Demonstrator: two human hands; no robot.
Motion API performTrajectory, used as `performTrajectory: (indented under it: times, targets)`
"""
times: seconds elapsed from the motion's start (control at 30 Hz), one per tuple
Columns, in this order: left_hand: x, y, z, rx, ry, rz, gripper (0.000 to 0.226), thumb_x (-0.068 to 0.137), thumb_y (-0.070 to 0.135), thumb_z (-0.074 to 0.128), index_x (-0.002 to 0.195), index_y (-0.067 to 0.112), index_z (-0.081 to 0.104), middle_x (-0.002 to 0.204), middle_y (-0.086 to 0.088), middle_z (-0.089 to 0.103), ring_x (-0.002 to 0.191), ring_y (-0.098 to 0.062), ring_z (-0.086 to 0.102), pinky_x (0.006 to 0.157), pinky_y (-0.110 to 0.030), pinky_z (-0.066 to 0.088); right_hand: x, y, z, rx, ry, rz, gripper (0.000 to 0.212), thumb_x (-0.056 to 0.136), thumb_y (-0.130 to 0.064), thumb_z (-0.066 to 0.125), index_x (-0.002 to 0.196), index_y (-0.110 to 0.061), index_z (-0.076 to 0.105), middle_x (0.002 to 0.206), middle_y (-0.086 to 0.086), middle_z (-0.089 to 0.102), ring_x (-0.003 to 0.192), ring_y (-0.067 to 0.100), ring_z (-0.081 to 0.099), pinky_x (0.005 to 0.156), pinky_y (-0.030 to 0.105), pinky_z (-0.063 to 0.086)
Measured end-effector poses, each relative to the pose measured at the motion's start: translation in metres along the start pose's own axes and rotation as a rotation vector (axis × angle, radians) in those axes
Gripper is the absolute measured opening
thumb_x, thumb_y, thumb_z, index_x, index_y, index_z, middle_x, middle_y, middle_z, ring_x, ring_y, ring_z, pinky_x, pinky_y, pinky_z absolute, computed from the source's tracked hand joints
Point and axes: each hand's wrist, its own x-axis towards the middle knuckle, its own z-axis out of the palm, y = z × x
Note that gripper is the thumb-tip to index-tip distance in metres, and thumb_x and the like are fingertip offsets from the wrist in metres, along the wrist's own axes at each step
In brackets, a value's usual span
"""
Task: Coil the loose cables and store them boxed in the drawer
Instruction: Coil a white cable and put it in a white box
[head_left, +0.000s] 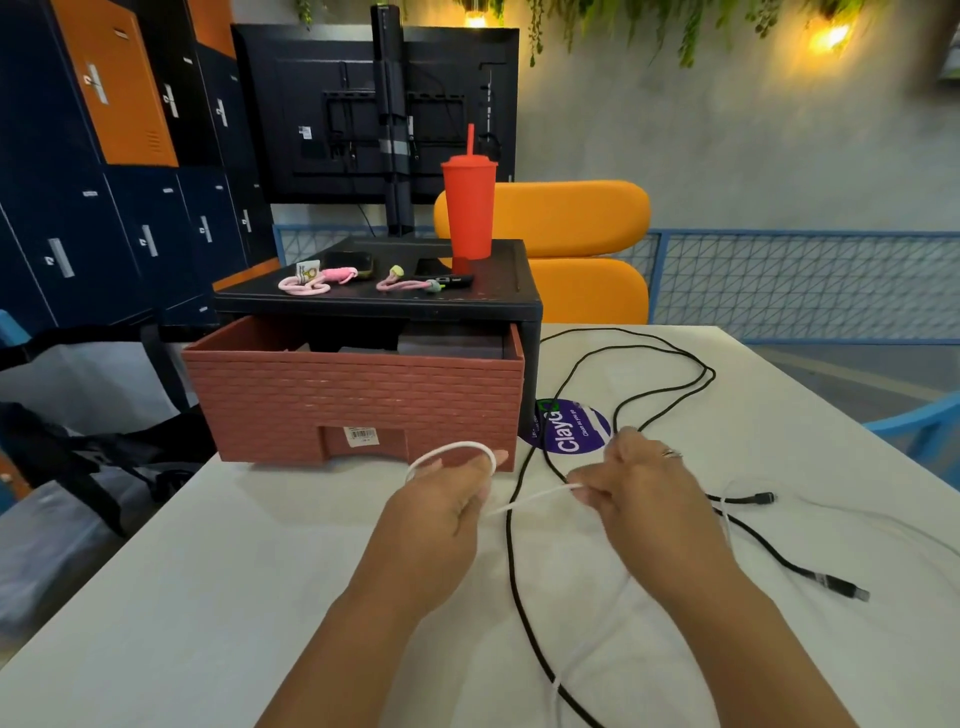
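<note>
Your left hand (447, 499) grips a small loop of the white cable (535, 498). Your right hand (631, 486) pinches the cable's straight stretch, running left-right between your hands.

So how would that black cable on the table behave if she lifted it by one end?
Probably floppy: the black cable sprawls in loose curves over the table. It likely drags behind and may snag the white cable it crosses. Looks light.

A: Where is the camera sitting?
B: On the person's head, looking forward and down across the desk (208, 597), close over both forearms.
A: And how far is it reaching?
B: To the lockers (78, 182) and wall behind.
</note>
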Motion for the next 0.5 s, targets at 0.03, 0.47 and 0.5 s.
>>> performTrajectory:
  times: [0.03, 0.47, 0.5]
  targets:
    - [-0.001, 0.002, 0.000, 0.007, -0.007, 0.019, 0.025, 0.096, 0.028, 0.041, 0.097, 0.025, 0.065, 0.081, 0.012, 0.063, 0.079, -0.008, 0.053, 0.076, -0.026, 0.045, 0.000, 0.002, -0.003, -0.022, 0.011, 0.100, 0.015, 0.088, -0.021, 0.062, 0.099, -0.020, 0.072, 0.085, -0.002, 0.042, 0.082, 0.023, 0.053, 0.064, 0.029, 0.039]
    - [-0.005, 0.028, 0.000, -0.595, -0.279, -0.220, 0.029, 0.081, 0.039, 0.062, 0.055, 0.026, 0.067, 0.047, 0.006, 0.046, 0.048, -0.005, 0.043, 0.046, -0.015, 0.035, 0.001, 0.016, -0.005, 0.064, 0.383, 0.291, 0.033, 0.071, 0.017, 0.063, 0.095, -0.004, 0.071, 0.094, 0.013, 0.054, 0.065, 0.031, 0.054, 0.056, 0.028, 0.036]
    - [-0.005, 0.029, -0.002, -0.686, -0.318, -0.247, 0.027, 0.078, 0.038, 0.064, 0.055, 0.024, 0.068, 0.042, 0.009, 0.041, 0.043, -0.005, 0.041, 0.046, -0.018, 0.037, 0.002, 0.018, -0.001, 0.068, 0.380, 0.264, 0.036, 0.069, 0.019, 0.064, 0.095, -0.004, 0.071, 0.097, 0.015, 0.057, 0.067, 0.032, 0.056, 0.055, 0.028, 0.038]
